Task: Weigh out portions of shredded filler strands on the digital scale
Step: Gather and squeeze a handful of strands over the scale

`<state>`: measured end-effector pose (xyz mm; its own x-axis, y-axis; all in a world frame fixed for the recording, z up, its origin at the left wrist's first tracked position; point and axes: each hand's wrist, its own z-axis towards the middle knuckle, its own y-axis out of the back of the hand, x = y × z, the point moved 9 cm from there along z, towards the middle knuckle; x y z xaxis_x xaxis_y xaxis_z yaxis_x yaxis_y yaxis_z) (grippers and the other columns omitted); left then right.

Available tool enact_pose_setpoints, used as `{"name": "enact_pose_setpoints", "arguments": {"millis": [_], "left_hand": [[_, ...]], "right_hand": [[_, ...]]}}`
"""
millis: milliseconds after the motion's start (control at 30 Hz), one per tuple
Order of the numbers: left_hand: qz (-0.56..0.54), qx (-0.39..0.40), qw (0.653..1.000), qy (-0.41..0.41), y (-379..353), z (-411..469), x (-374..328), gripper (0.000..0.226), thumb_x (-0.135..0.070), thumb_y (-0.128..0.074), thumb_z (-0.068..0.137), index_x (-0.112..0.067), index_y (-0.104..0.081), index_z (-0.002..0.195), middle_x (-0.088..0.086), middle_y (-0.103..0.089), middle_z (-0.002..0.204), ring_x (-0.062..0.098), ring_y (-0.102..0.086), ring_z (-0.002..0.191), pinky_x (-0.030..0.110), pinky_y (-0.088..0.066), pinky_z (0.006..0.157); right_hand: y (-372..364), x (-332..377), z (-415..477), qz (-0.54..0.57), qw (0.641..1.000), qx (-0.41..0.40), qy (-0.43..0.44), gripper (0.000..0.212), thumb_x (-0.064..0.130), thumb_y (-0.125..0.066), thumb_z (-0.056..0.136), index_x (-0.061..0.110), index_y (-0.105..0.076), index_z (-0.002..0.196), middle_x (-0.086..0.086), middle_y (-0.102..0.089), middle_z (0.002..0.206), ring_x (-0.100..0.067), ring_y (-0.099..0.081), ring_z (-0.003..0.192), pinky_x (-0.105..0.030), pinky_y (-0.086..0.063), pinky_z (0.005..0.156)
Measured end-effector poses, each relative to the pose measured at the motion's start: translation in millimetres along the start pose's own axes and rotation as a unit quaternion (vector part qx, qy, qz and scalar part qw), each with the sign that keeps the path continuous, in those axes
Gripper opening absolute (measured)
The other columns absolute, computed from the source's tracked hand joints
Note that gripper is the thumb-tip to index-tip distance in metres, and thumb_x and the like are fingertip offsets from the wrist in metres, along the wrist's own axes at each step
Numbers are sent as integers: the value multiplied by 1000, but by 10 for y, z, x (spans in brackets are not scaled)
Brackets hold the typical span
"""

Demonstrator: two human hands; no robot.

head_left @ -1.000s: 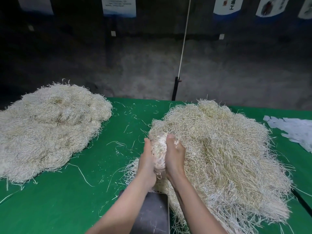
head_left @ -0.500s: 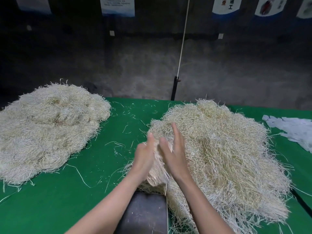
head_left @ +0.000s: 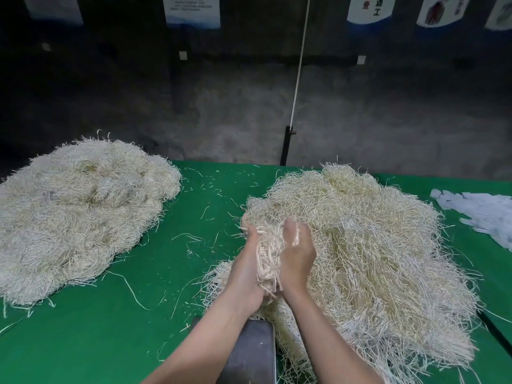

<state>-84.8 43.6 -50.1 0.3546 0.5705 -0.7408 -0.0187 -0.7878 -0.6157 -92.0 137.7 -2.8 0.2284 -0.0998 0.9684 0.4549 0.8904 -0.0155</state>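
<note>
Both hands have closed on a clump of shredded filler strands (head_left: pixel 270 250) just beyond the digital scale (head_left: pixel 253 353).
The right hand (head_left: pixel 298 254), fingers straight a moment ago, now curls over the clump; the left hand (head_left: pixel 245 268) cups its other side, beside the loose heap (head_left: pixel 374 245) right of the scale. The strands look light, springy and apt to shed: squeeze a compact handful between both palms, not loose ends.
</note>
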Motion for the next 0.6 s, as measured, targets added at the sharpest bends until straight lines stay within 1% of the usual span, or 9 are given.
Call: {"name": "enact_pose_setpoints", "arguments": {"millis": [67,133,200,233,300,400,467,533,600], "left_hand": [[-32,-103,993,-55,178,62,-184,46,-50,-55,87,-5,-64,95,9,-68,76,25,-68,67,35,-54,67],[46,-202,965,-160,341,32,-482,36,-42,-54,92,-10,-59,77,1,-58,63,14,-57,53,20,-49,52],[141,-227,933,-240,301,-75,-550,37,-38,-51,95,-9,-57,72,-2,-55,61,9,-50,52,16,-42,47],[172,-211,929,-252,245,-104,-464,38,-37,-50,96,-8,-58,73,0,-56,62,10,-50,53,19,-41,49],[213,-183,931,-232,174,-116,-285,38,-38,-49,96,-11,-56,70,-1,-51,60,12,-46,54,27,-37,53],[186,-207,937,-212,268,-38,-374,43,-32,-47,97,-12,-43,60,-2,-39,47,11,-35,41,20,-31,41],[162,-247,935,-196,362,-15,-409,43,-29,-47,98,-13,-42,58,0,-38,48,11,-36,41,18,-29,39],[140,-233,952,-141,359,14,-239,38,-34,-45,98,-12,-50,67,5,-43,55,15,-42,49,23,-33,48],[156,-189,966,-86,292,63,-70,32,-39,-45,98,-12,-58,86,11,-49,70,20,-52,66,31,-42,66]], "right_hand": [[-157,-32,-254,-29,996,68,55,28,54,-40,92,28,-52,94,4,-56,88,-11,-56,79,-27,-50,69],[-314,-65,-489,-55,988,115,87,36,70,-32,85,39,-45,98,12,-51,95,1,-50,85,-12,-41,74],[-287,-54,-408,-62,992,94,64,39,70,-35,83,36,-45,99,15,-51,99,8,-50,88,-6,-37,70],[-211,-62,-267,-47,995,76,35,34,60,-42,88,28,-49,96,11,-55,97,9,-53,82,-7,-38,64],[-100,-131,-67,-34,997,67,-17,21,35,-50,95,16,-57,88,6,-62,93,0,-58,79,-11,-38,60],[-165,-76,-275,-122,990,47,49,26,43,-40,95,34,-47,71,14,-53,72,2,-46,64,-14,-33,59],[-234,5,-355,-157,982,38,100,34,43,-41,93,34,-37,60,13,-42,56,-2,-37,51,-19,-28,52],[-209,-76,-192,-132,987,56,71,44,30,-46,96,27,-36,53,10,-36,48,-6,-29,45,-26,-26,49],[-110,-180,-91,-102,992,61,37,45,25,-47,97,20,-38,53,7,-36,49,-11,-29,47,-30,-28,52]]}}
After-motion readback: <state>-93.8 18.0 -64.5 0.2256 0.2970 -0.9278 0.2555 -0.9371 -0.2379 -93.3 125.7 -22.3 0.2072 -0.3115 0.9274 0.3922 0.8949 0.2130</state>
